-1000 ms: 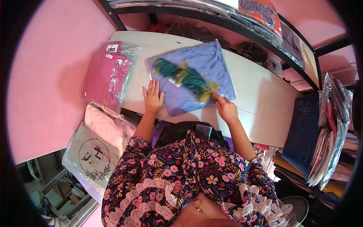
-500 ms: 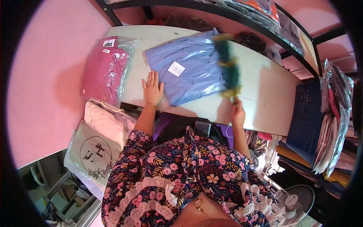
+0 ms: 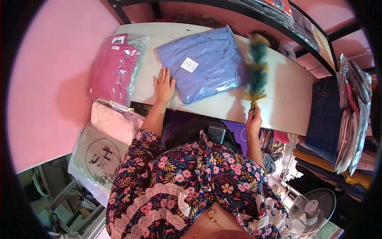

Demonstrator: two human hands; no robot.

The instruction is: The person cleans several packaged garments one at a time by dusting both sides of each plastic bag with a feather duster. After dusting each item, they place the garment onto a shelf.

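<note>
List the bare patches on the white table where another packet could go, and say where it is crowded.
Widest bare patch: the right end of the table, between the feather duster and the right edge. A slimmer strip runs along the near edge below the blue packet. Crowded: the left end, where the pink packet, left hand and blue packet sit close.

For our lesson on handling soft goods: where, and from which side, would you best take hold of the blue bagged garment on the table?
Probably the near edge of the blue bagged garment, coming from the front of the table. It lies flat, and slack plastic juts past the cloth there, beside the left hand. The feather duster in the right hand crowds its right side.
</note>
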